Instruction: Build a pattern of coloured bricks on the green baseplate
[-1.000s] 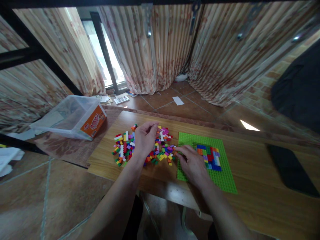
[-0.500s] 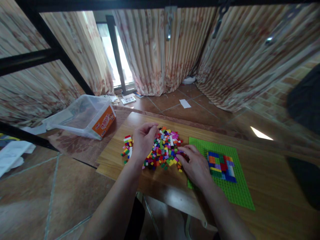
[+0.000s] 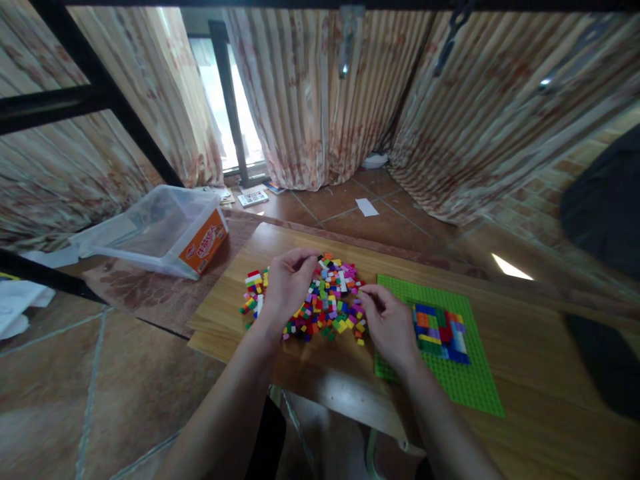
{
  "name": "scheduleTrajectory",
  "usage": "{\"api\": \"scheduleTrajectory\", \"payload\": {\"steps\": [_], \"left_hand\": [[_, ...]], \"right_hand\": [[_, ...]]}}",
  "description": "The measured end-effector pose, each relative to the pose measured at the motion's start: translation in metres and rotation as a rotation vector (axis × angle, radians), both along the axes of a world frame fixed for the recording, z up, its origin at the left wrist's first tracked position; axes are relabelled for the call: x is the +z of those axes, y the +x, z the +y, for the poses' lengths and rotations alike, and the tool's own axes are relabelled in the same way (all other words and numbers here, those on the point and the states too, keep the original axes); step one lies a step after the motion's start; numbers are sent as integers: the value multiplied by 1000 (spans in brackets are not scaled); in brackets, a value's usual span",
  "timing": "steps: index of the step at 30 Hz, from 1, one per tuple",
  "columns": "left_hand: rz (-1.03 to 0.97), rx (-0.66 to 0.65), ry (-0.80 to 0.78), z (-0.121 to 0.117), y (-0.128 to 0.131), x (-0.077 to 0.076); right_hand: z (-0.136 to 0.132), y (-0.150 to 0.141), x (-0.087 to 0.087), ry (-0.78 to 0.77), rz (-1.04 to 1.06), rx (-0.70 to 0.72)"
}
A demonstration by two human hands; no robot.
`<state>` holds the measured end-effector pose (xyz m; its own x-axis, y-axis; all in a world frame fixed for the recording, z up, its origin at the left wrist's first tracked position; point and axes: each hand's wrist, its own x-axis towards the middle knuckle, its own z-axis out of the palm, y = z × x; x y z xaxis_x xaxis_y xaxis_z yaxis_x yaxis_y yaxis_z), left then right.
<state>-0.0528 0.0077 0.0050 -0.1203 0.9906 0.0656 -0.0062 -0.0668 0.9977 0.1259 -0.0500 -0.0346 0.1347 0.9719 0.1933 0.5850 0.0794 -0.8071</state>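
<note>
Loose toy building bricks (image 3: 325,303) of many colours lie in a spread pile on the wooden table. Over the pile's left part is my left hand (image 3: 290,283), thumb and fingertips pinched together; whatever they hold is hidden. My right hand (image 3: 390,323) is at the pile's right edge, partly above the green baseplate (image 3: 480,360). Its thumb and index finger are closed on a small brick (image 3: 361,292), barely visible at the tips. On the baseplate stands a block of joined bricks (image 3: 440,333) in blue, red, orange, yellow and white.
A clear plastic bin (image 3: 165,227) with an orange label lies on the mat left of the table. A dark flat object (image 3: 600,360) rests at the table's right. Black metal bars (image 3: 135,140) cross the upper left, before striped curtains (image 3: 300,100).
My right thumb and index finger have come together at the pile's edge. My left hand stays pinched over the bricks. The camera view has swung left, shifting the scene rightward.
</note>
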Motion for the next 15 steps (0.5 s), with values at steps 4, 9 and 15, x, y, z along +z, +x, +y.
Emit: {"api": "scheduleTrajectory", "payload": {"steps": [4, 9, 15], "left_hand": [[99, -164, -15, -3, 7, -2], [135, -534, -15, -17, 29, -4], [49, -570, -135, -26, 48, -8]], "right_hand": [[-4, 1, 4, -51, 296, 35], [-7, 4, 9, -49, 495, 64], [-14, 13, 6, -47, 506, 74]]}}
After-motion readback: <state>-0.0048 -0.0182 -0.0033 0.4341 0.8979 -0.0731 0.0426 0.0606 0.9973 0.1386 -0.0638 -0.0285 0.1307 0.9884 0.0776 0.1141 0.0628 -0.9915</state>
